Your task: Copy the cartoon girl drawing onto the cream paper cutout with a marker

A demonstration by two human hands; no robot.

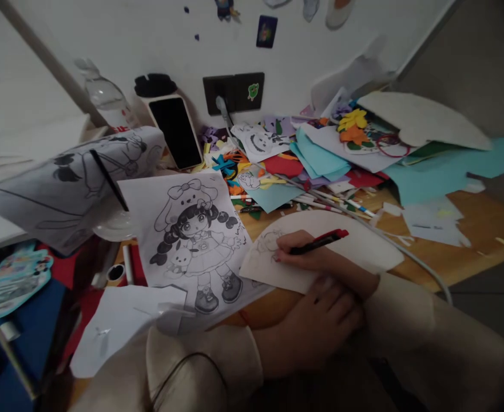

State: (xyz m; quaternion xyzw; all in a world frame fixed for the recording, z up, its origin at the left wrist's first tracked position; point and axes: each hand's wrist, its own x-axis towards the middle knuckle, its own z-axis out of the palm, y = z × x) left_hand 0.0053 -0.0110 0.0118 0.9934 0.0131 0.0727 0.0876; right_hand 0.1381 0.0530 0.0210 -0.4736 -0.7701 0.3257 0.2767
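My right hand (pixel 303 252) is closed round a black pen (pixel 316 242) with a red end. Its tip side lies over a faint line drawing on a white fan-shaped sheet (pixel 363 243). My left hand (pixel 320 320) lies at the sheet's near edge, just below my right wrist, with fingers extended and holding nothing visible. To the left, a printed drawing (pixel 200 243) of a character with braids and a bunny-eared hat lies flat, its right edge meeting the fan-shaped sheet.
A phone (pixel 177 133) leans upright behind the drawing. Coloured paper scraps (pixel 284 166), pens and blue sheets (pixel 320 154) cover the back. A white cable (pixel 406 249) crosses on the right. Left are a curled printed sheet (pixel 75 177), a bottle (pixel 106 94) and cut white paper (pixel 118 320).
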